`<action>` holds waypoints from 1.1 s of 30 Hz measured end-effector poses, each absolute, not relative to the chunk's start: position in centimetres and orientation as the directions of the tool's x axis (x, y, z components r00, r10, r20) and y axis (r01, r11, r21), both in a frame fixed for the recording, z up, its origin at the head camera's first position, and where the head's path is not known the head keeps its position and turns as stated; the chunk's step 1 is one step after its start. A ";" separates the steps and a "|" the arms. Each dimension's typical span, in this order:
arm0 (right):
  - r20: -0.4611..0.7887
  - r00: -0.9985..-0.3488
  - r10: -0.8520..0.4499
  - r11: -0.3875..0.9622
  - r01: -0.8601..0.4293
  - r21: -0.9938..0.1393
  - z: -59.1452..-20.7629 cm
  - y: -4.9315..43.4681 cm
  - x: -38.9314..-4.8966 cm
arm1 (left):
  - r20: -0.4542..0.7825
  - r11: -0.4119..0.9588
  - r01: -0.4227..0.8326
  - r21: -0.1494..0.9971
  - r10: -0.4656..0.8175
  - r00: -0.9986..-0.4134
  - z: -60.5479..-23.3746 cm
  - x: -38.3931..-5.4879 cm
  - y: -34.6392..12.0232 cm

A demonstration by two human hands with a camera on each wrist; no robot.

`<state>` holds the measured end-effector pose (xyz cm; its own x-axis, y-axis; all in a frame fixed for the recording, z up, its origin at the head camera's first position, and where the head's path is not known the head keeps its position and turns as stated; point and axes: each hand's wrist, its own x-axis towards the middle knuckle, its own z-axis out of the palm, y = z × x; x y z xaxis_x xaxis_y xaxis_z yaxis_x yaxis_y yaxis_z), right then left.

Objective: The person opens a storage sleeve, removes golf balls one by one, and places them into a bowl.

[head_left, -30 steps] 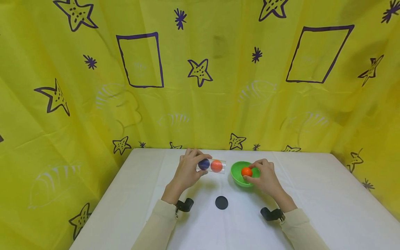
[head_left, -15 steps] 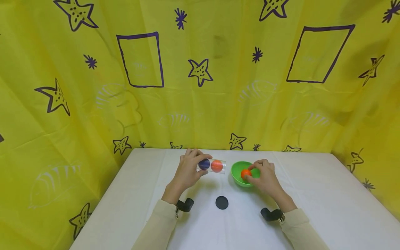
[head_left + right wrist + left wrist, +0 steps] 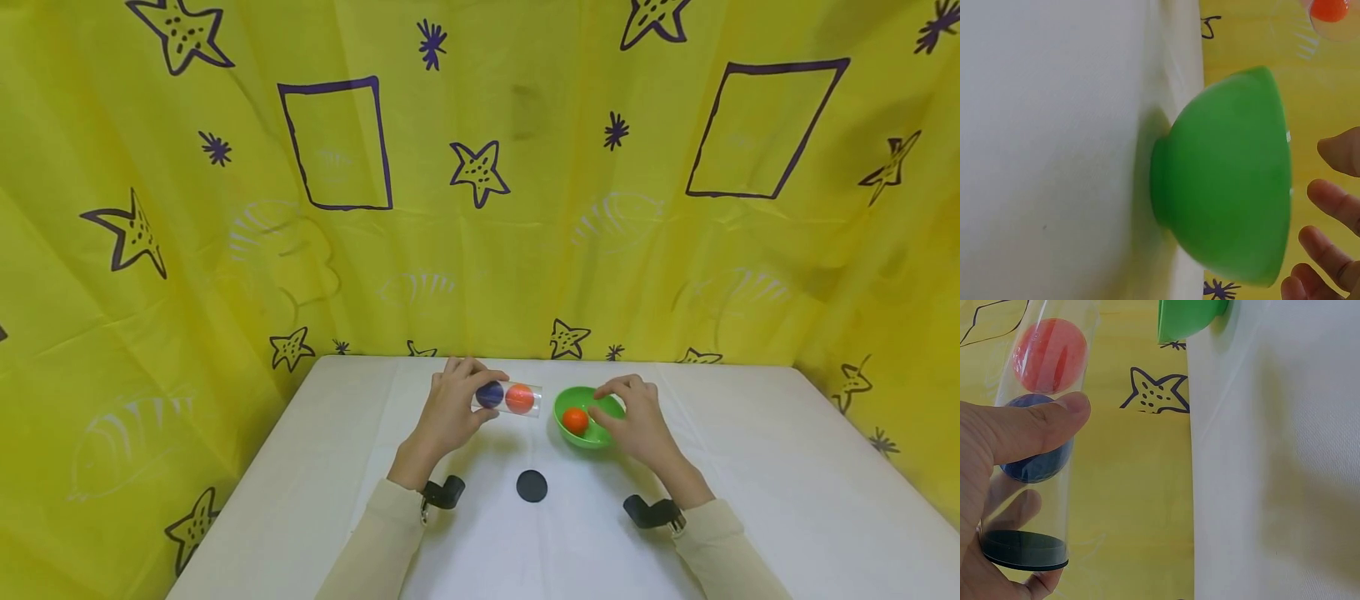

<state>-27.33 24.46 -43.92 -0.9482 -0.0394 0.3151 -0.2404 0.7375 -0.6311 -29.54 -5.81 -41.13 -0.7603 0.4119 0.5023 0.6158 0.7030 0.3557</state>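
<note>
Head view: your left hand (image 3: 450, 402) grips the tube (image 3: 505, 398), blue ball (image 3: 490, 394) and red ball (image 3: 520, 398) inside; your right hand (image 3: 637, 421), fingers (image 3: 618, 386) parted, hovers above the bowl (image 3: 1229, 181) holding an orange ball (image 3: 575, 421).

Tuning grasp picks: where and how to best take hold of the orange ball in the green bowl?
Probably pinch opposite sides around its middle, coming from above: the orange ball is round and sits inside the green bowl, open on top, whose wall would block a low side approach.
</note>
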 end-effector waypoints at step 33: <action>0.345 -0.893 -0.288 0.497 -0.447 -0.744 -42.5 19.9 -25.7 | 0.540 0.675 0.659 0.330 0.438 -0.719 -40.8 -29.0 -4.9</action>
